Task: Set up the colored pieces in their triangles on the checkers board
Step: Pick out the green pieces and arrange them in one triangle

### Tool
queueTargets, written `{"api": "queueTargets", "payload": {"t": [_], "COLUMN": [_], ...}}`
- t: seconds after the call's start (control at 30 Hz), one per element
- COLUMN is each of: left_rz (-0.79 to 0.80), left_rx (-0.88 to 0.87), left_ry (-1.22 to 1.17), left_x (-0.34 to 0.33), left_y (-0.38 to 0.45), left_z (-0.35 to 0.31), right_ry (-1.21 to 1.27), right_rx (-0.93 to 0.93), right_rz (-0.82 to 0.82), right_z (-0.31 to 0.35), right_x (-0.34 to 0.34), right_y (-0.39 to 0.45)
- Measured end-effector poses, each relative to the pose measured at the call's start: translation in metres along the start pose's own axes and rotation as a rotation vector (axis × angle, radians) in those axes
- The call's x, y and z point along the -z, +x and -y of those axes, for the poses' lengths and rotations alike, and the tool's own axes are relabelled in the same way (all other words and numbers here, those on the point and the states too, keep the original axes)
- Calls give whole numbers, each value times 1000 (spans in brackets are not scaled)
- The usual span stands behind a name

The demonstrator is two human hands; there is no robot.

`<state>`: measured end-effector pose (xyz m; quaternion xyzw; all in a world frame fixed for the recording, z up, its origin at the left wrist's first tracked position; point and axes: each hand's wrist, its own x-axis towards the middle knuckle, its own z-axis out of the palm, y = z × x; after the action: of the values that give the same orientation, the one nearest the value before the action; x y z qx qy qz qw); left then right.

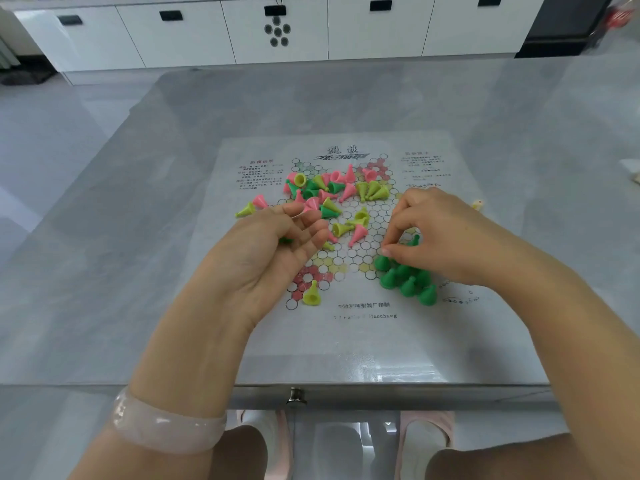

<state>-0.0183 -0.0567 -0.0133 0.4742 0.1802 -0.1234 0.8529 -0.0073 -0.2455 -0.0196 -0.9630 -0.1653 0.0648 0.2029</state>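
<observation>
A paper checkers board (349, 327) lies flat on the grey table. A jumbled heap of pink, yellow and green cone pieces (332, 188) covers its far half. Several green pieces (407, 280) stand upright together in the near right triangle. My right hand (440, 233) hovers over that triangle and pinches a green piece (414, 240) between thumb and fingers. My left hand (273, 244) is palm up over the board's left side, fingers curled round a green piece (285, 240) that barely shows. One yellow piece (311, 294) lies in the near left pink triangle.
A yellow piece (245, 210) and a pink piece (259, 201) lie at the board's left edge. The table's front edge carries a small metal knob (296, 396). White cabinets (277, 29) stand beyond the table. A small pale object (478, 203) sits right of the board.
</observation>
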Motion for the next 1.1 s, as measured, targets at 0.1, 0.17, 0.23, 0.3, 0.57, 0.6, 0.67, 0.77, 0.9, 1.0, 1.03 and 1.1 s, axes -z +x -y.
{"api": "queueTargets", "payload": {"t": [0.1, 0.17, 0.23, 0.3, 0.57, 0.6, 0.67, 0.77, 0.9, 1.0, 1.03, 1.1], "left_rz": [7, -1, -12, -20, -22, -18, -13, -43, -127, -147, -146, -153], "left_rx": [-3, -9, -7, 3, 47, 49, 53, 57, 32, 8, 5, -3], "left_ry": [-12, 20, 60, 93, 25, 13, -30, -190, -352, -356, -350, -337], "left_x": [0, 0, 0, 2, 8, 9, 11, 17, 22, 23, 24, 25], "left_y": [0, 0, -1, -1, 0, 0, 0, 1, 2, 1, 0, -1], "left_z": [0, -1, -1, -1, -9, -9, -11, -18, -28, -30, -30, -30], "right_ry": [-7, 5, 1, -5, 26, 44, 86, 124, 61, -80, -120, -190], "right_rx": [-1, -4, 3, 7, 40, 39, 37, 54, 111, 153, 161, 167], "right_rz": [5, 10, 17, 16, -8, -49, -135, -204, -145, -58, -38, 2], "right_z": [0, 0, 0, -1, -5, -5, -3, 4, 20, 30, 32, 36], "right_x": [1, 2, 2, 1, 7, 9, 13, 16, 16, 9, 5, -5], "right_y": [-1, -1, -1, -1, -3, -3, -3, 1, 25, 55, 65, 79]}}
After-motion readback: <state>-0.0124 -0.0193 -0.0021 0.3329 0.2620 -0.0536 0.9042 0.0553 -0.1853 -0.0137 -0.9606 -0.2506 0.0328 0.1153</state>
